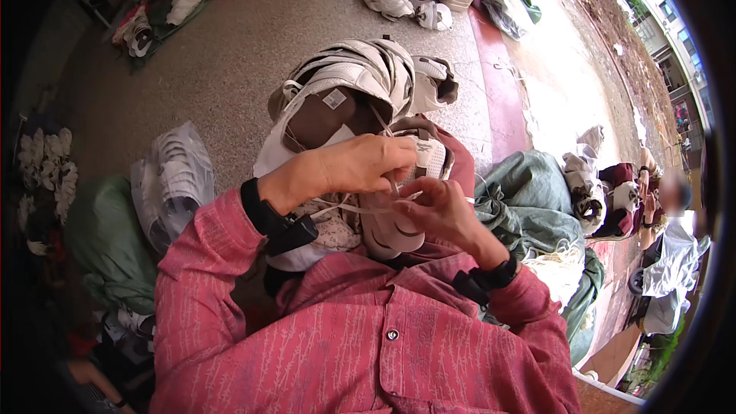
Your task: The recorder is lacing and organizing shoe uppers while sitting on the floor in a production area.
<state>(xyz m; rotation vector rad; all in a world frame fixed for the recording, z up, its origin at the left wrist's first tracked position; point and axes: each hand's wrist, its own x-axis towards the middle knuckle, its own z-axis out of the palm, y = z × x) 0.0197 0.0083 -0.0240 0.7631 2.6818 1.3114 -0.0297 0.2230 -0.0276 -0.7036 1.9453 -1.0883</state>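
Over my lap lies a pale shoe upper [430,155] with a perforated white toe. A thin whitish shoelace [343,207] runs from it past my fingers. My left hand [356,165] is above the upper, fingers closed in a pinch on the lace. Just to its right, my right hand [445,213] pinches the lace too, thumb and forefinger together. Part of the upper is hidden behind both hands. Directly beyond them sits a nested stack of white-and-brown shoe uppers [360,65], with another upper [433,80] leaning at its right.
To the left are a clear bag of white uppers [175,176] and a green sack [109,238]. On the right lie a grey-green cloth [527,192] and a bundle of white laces [558,264]. Another person [675,218] sits at the far right, beside more uppers [586,192].
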